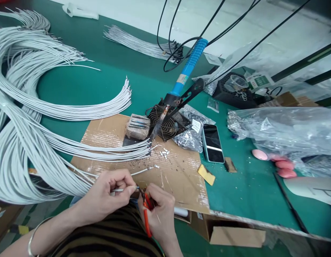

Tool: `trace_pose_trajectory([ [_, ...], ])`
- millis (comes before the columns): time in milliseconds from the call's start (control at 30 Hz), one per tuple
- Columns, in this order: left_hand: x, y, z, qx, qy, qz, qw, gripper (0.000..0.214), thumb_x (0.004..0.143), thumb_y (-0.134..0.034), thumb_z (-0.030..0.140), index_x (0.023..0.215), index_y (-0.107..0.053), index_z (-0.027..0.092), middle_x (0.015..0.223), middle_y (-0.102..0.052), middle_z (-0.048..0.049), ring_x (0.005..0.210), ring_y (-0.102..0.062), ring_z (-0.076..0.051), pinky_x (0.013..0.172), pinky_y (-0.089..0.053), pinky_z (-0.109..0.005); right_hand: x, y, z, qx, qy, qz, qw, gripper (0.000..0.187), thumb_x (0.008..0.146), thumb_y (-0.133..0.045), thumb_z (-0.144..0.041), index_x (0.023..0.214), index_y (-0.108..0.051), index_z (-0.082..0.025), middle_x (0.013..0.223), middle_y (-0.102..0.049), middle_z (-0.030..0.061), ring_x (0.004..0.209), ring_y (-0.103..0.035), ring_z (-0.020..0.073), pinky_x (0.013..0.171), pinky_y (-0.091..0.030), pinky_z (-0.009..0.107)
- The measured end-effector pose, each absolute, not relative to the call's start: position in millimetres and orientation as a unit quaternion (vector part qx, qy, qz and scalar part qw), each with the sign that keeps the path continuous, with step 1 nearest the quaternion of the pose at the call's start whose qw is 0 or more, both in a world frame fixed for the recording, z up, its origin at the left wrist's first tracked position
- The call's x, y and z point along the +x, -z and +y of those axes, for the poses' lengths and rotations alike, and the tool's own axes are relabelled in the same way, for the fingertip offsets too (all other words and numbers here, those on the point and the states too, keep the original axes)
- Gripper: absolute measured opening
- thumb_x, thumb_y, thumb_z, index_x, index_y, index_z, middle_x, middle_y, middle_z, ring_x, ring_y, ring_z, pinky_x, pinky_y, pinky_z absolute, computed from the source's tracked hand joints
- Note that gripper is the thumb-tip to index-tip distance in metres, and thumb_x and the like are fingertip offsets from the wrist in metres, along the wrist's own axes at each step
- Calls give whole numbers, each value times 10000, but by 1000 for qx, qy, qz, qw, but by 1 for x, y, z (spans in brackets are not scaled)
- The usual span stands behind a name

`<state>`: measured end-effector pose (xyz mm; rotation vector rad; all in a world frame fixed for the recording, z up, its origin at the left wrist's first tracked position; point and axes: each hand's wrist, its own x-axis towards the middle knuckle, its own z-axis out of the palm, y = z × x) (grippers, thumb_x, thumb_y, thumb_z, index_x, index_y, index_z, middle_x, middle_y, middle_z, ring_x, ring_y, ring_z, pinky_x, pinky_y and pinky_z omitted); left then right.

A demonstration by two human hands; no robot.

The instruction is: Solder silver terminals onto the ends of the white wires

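Note:
My left hand (108, 194) pinches the end of a thin white wire (122, 190) near the front edge of a cardboard sheet (176, 171). Next to it, my right hand (158, 214) is closed round a red-handled plier tool (146, 210), whose jaws meet the wire's tip. Both hands hover just above my striped lap. Large bundles of white wires (34, 142) fan out from the left, their stripped ends lying on the cardboard. Small metal terminals (164, 153) lie scattered on the cardboard.
A blue-handled soldering iron (185, 76) rests on a stand over a small black fan (168, 125). A phone (212, 142) lies right of the cardboard. Clear plastic bags (283, 128), pink objects (272, 159) and black cables (181, 50) crowd the right and back of the green table (240, 185).

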<state>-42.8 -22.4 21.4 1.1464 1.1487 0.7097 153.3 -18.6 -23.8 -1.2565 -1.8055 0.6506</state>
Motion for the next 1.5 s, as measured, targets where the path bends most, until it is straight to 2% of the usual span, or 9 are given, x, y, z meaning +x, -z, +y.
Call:
trace_pose_trajectory([
  [67,-48,-19,-30,516,-255,489,655,194,849,-646,248,669,-599,191,541,-390,79,520,-294,-102,507,-215,-257,177,16,-3,-526,-235,-665,476,428,899,-578,-221,579,-297,-264,470,-329,-79,378,-322,97,371,-253,246],
  [133,-56,-14,-36,478,-261,519,658,258,849,-688,301,639,-588,188,530,-385,80,523,-280,-100,518,-209,-257,205,7,13,-544,-199,-608,543,483,980,-501,-298,579,-231,-279,463,-220,-100,342,-212,89,336,-202,254],
  [200,-62,-7,-36,410,-327,541,657,317,891,-690,442,724,-633,178,608,-461,54,554,-301,-106,525,-207,-251,222,2,22,-557,-177,-577,571,478,956,-539,-233,580,-247,-277,486,-240,-94,370,-231,96,345,-209,255],
  [233,-63,-4,-34,385,-346,535,668,364,916,-669,508,764,-650,178,592,-411,74,525,-236,-99,498,-163,-251,224,3,23,-557,-170,-580,569,457,929,-573,-194,568,-303,-267,482,-299,-85,387,-275,98,369,-239,257],
  [300,-63,-1,-28,364,-364,513,687,416,929,-659,573,803,-665,176,570,-341,98,496,-173,-91,471,-107,-253,212,8,20,-559,-189,-611,527,349,873,-649,-137,589,-469,-231,498,-405,-74,405,-335,94,385,-257,252],
  [433,-57,-7,-17,356,-376,495,698,422,920,-686,584,802,-672,179,556,-323,102,481,-161,-88,455,-84,-258,168,19,8,-519,-233,-698,434,414,868,-650,-115,558,-398,-222,536,-379,-73,449,-354,82,415,-267,229],
  [667,-59,-13,-18,350,-380,486,705,397,902,-727,554,806,-704,169,716,-604,7,525,-244,-85,471,-138,-255,150,17,-2,-449,-227,-788,356,402,831,-599,-95,602,-298,-230,573,-335,-73,475,-346,85,463,-245,237],
  [967,-59,-12,-21,334,-389,460,725,361,918,-738,515,830,-701,167,758,-676,-6,519,-242,-71,469,-144,-249,146,18,-1,-429,-208,-816,326,390,825,-586,-99,619,-287,-239,568,-358,-65,483,-344,97,475,-249,243],
  [1500,-58,-14,-20,321,-391,449,737,350,900,-763,502,818,-715,165,739,-677,-8,526,-267,-73,473,-139,-247,147,18,-1,-417,-214,-821,326,399,796,-582,-89,627,-256,-244,561,-357,-67,485,-311,104,478,-231,251],
])
